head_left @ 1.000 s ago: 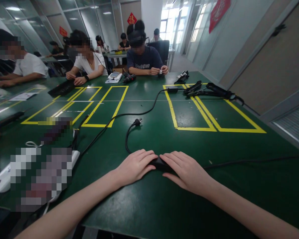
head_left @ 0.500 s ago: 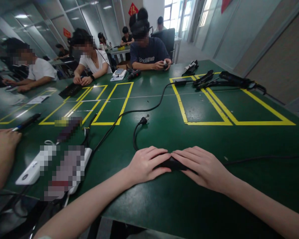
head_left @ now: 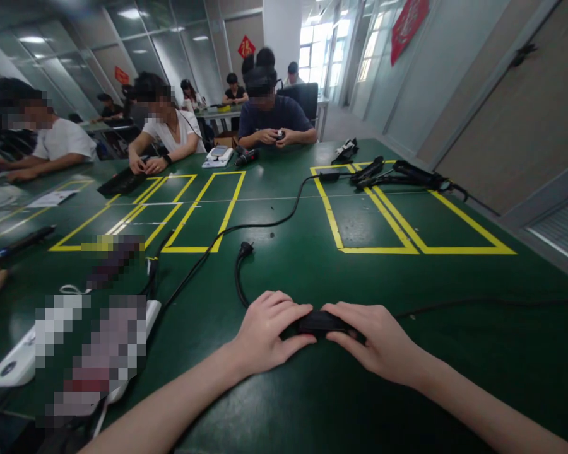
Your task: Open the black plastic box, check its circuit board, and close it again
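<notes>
Fingers (head_left: 297, 312) clamped, my left hand (head_left: 266, 329) and right hand (head_left: 383, 340) grip a black block (head_left: 319, 322) by both ends, low over the near desk (head_left: 284, 410); touching it, I can't tell from here! Ahead of my left, a plug (head_left: 247, 248) on its curving cord (head_left: 237, 282); farther out, a cable (head_left: 269, 224) crosses yellow tape (head_left: 190, 250).

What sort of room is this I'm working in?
Probably a shared workshop or training room: a glossy green tabletop marked with yellow tape rectangles, what looks like a black-and-red power drill lying on it, and several people seated at tables.
</notes>
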`<state>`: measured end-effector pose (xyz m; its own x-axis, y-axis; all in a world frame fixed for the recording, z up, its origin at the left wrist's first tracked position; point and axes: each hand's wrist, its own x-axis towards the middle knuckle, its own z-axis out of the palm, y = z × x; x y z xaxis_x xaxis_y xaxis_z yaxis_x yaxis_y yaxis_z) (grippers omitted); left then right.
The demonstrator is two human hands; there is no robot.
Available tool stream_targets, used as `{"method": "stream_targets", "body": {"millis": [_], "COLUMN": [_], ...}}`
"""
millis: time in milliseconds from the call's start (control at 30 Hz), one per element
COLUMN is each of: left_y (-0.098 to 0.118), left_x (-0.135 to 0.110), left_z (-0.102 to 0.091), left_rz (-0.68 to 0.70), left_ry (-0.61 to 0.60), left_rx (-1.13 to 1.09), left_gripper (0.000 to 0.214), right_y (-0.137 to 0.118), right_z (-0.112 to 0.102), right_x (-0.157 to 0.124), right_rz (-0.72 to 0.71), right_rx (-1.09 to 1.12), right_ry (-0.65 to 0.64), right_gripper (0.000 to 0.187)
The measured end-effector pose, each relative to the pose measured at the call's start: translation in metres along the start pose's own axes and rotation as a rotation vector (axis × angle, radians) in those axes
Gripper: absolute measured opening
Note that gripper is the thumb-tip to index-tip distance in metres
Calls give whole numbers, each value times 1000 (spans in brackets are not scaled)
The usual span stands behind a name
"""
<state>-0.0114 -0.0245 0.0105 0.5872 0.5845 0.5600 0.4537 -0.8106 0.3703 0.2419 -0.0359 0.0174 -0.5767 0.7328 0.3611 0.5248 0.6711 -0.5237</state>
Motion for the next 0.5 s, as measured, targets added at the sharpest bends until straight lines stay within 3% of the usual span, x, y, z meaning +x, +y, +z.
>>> {"method": "stream_targets", "body": {"millis": [67,167,233,300,400,500], "left_y": [1,2,1,-1,-3,-4], "left_x": [1,-1,-3,-4,-4,-4], "left_z": [-6,-16,-19,-19,-16,-13], "left_rz": [44,63,76,89,86,54], "left_ry": [87,250,238,170,77,22], "left_rx": [77,148,111,31,-82,-138], "left_gripper": [35,42,38,34,30,29], "right_y": [5,19,30,39,50,64], "right_z": [-10,-33,-53,-73,-99,-118], "right_x": [0,1,1,2,1,-6], "right_rz": [102,400,581,661,721,859], "right_rx": [107,311,474,643,827,817], "right_ry": [77,269,408,546,728,826], "right_gripper": [29,38,49,53,45,31]}}
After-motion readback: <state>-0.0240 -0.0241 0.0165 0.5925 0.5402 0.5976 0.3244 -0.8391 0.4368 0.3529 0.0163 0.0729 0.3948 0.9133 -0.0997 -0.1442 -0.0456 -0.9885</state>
